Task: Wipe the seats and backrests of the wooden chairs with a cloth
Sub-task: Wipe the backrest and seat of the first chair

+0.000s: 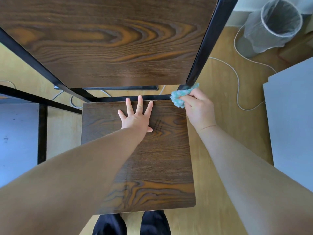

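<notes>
- At the far left a grey tabletop shows, with a black metal frame along its edge.
- The chair's dark wooden backrest fills the top of the view. Its black frame bars run down either side towards the seat.
- The wooden seat lies below it, square to the person, whose dark trouser legs show just under its front edge.
- The left hand lies flat on the seat, palm down and fingers spread wide. It holds nothing, and the fingertips reach close to the seat's rear edge.
- The cloth, a fluffy teal one, is bunched at the seat's rear right corner. It touches the foot of the black upright post, where the post meets the seat frame.
- The right hand grips the cloth with fingers curled tight round it. Most of the wad sticks out beyond the fingers to the left, and a corner pokes up against the post. The hand itself sits just off the seat's right edge.
- A white cord loops across the wooden floor to the right of the chair.
- Top right stands a round bin with a pale liner.
- A grey panel closes the right side.
</notes>
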Tool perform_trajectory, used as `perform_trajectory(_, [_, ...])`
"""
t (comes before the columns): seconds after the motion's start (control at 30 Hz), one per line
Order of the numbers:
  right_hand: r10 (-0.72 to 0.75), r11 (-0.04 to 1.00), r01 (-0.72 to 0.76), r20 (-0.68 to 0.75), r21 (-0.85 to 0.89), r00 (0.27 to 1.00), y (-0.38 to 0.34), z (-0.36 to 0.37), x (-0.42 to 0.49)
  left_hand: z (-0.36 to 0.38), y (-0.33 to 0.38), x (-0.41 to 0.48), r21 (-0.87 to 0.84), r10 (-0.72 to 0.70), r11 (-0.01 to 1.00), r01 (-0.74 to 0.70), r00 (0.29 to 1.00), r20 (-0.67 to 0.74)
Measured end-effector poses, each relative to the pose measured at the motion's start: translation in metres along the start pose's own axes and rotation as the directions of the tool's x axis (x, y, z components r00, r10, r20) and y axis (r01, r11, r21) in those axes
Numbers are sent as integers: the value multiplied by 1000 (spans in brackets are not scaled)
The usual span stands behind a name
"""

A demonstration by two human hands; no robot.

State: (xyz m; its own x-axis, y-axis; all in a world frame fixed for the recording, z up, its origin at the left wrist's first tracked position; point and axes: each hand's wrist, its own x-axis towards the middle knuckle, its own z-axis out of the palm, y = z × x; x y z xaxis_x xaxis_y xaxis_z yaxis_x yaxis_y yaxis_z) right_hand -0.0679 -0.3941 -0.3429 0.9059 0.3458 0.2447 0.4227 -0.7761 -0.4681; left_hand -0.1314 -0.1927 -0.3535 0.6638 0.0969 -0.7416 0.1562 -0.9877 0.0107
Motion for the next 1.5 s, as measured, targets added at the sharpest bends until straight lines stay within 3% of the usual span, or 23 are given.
perform_trajectory(0.1, [97,995,-98,37,29,995,5,14,-3,0,-1,1,-7,-2,1000,2,1000,-5])
perform_trajectory(0.4, [258,965,-244,160,-101,953,-10,25,-2,1,-1,2,-16,3,1000,-4,1000,-14])
perform_trajectory(0.47, [350,935,-324,231,-142,908,-15,26,2,0,-1,1,-15,3,1000,-3,1000,-13])
perform_trajectory(0.57, [548,834,-533,332,-144,767,-17,26,10,-1,0,1,-17,-2,1000,2,1000,-1])
perform_trajectory(0.63, [599,773,-629,411,-74,687,-20,20,10,-1,-1,0,-18,0,1000,0,1000,-6])
perform_trajectory(0.7, [596,734,-679,464,17,655,-26,6,2,0,-3,-2,-14,14,1000,-14,1000,-15])
perform_trajectory(0.83, [614,641,-741,445,201,652,-40,-23,-22,4,-16,-11,-23,81,996,-82,994,-68])
perform_trajectory(1.07, [581,566,-748,476,346,660,-69,-45,-46,14,-40,-42,-140,198,965,-223,965,-172])
perform_trajectory(1.13, [541,617,-716,484,327,687,-79,-46,-52,19,-48,-48,-130,208,964,-232,962,-176])
perform_trajectory(1.23, [511,754,-637,466,161,723,-89,-45,-59,26,-62,-54,-93,189,974,-206,969,-161])
perform_trajectory(1.4, [585,737,-672,426,77,690,-102,-37,-53,36,-96,-59,-61,126,988,-139,976,-180])
perform_trajectory(1.5, [584,781,-623,319,30,747,-107,-32,-42,38,-113,-60,-56,72,995,-83,981,-178])
